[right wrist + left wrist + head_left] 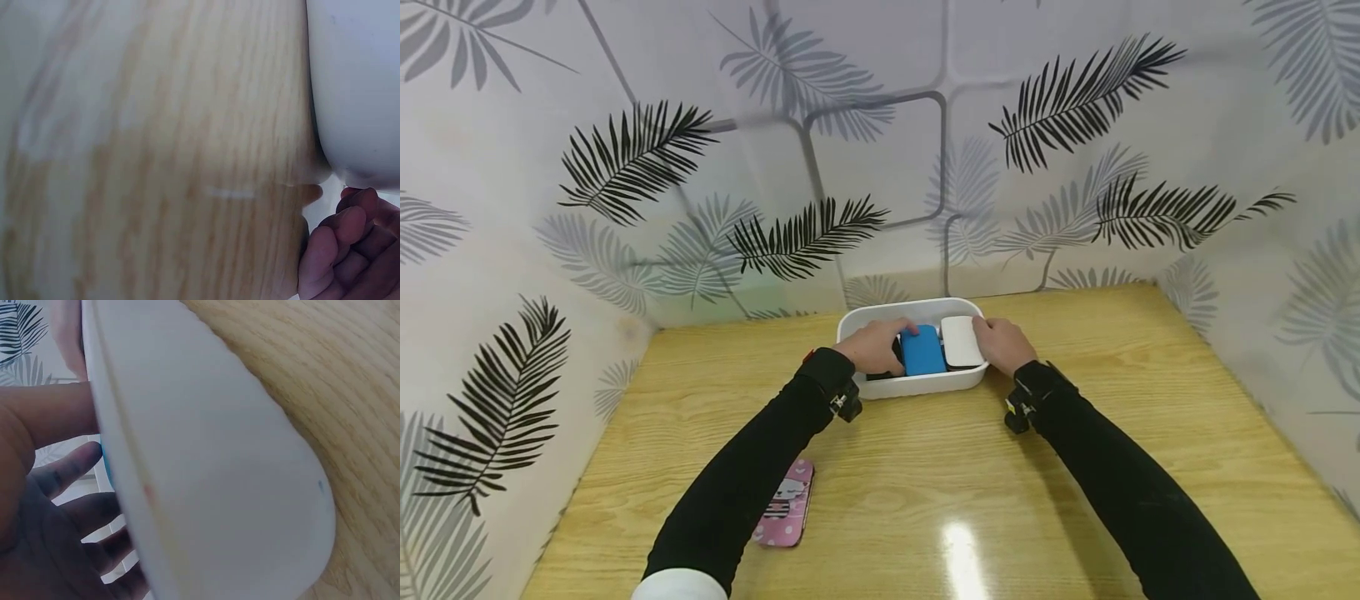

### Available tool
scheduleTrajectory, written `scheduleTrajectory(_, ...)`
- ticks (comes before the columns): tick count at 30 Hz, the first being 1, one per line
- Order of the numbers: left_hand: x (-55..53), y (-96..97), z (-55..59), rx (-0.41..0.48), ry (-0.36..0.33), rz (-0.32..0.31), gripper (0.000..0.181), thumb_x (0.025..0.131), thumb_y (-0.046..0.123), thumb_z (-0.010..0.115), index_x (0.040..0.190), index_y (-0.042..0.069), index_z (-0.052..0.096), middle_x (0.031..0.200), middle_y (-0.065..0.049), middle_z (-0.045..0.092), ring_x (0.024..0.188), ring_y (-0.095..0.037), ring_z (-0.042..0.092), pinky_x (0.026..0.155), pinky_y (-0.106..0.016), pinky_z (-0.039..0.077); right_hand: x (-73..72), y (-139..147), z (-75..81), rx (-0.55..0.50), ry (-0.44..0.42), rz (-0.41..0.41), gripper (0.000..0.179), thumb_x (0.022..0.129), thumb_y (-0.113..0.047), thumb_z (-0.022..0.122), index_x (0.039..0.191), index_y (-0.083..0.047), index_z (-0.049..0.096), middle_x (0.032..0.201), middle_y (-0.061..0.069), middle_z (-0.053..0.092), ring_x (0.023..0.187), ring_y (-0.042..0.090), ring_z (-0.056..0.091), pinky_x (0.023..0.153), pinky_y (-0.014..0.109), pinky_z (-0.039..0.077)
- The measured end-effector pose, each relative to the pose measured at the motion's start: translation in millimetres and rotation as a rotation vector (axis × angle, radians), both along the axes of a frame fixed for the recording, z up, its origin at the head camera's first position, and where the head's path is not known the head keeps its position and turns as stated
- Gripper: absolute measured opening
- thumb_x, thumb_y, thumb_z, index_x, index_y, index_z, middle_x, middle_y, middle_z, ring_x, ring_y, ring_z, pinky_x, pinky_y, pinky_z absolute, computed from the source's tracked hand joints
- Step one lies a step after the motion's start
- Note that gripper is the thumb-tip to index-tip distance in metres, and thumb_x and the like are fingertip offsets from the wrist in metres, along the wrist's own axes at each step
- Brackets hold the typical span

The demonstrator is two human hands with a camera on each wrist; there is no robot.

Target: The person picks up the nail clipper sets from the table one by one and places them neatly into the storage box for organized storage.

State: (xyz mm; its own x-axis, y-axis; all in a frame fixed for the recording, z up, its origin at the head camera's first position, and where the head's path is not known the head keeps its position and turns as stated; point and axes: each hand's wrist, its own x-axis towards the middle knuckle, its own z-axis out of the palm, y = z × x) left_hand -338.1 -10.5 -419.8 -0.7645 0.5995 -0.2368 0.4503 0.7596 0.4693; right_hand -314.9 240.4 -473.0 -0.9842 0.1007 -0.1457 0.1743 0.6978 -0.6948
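Note:
A white oval bin [925, 385] stands near the back of the table. Inside it lie a blue flat case [923, 350], a white flat case [961, 340] to its right, and something black [883, 371] at the left, mostly covered. My left hand [874, 346] reaches over the bin's left end, its fingers loosely spread, fingertips at the blue case's left edge. In the left wrist view, the bin's outer wall [212, 450] hides part of those fingers. At the bin's right end, my right hand [1006, 343] grips the rim beside the white case, fingers [322, 253] curled against the outside.
A pink polka-dotted case [782, 529] with a cartoon animal lies at the front left, partly covered by the left forearm. The wooden table [880, 467] meets a leaf-patterned cloth backdrop [880, 167] behind the bin and along both sides.

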Motion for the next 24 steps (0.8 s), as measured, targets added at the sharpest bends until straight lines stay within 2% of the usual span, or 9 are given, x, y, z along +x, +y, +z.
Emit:
scheduleTrajectory(9,1.5,1.3,-0.4,-0.007,0.016,0.012,0.069,0.088,0.013,0.075,0.149,0.019,0.045,0.151,-0.012,0.048,0.121,-0.025,0.053,0.106,-0.043,0.045,-1.4,1.3,-1.6,0.006,0.002,0.001,0.073,0.106,-0.052,0.022,0.151,0.002,0.042,0.149,0.025,0.048,0.134,0.04,0.048,0.114,0.054,0.034)
scheduleTrajectory(17,4.0,2.4,-0.4,-0.06,0.072,0.0,0.067,0.091,0.025,0.076,0.151,0.021,0.044,0.15,-0.012,0.05,0.131,-0.027,0.052,0.108,-0.044,0.043,-2.6,2.5,-3.4,0.02,0.02,0.015,0.079,0.105,-0.059,0.018,0.15,0.002,0.043,0.148,0.026,0.049,0.133,0.041,0.049,0.114,0.054,0.034)
scheduleTrajectory(24,5.3,4.2,0.0,-0.091,0.088,0.012,0.068,0.091,0.025,0.075,0.151,0.022,0.044,0.149,-0.012,0.051,0.132,-0.028,0.051,0.108,-0.046,0.043,-2.2,1.0,-2.4,0.013,0.022,0.021,0.079,0.105,-0.058,0.019,0.15,0.002,0.043,0.148,0.026,0.048,0.135,0.041,0.048,0.115,0.053,0.033)
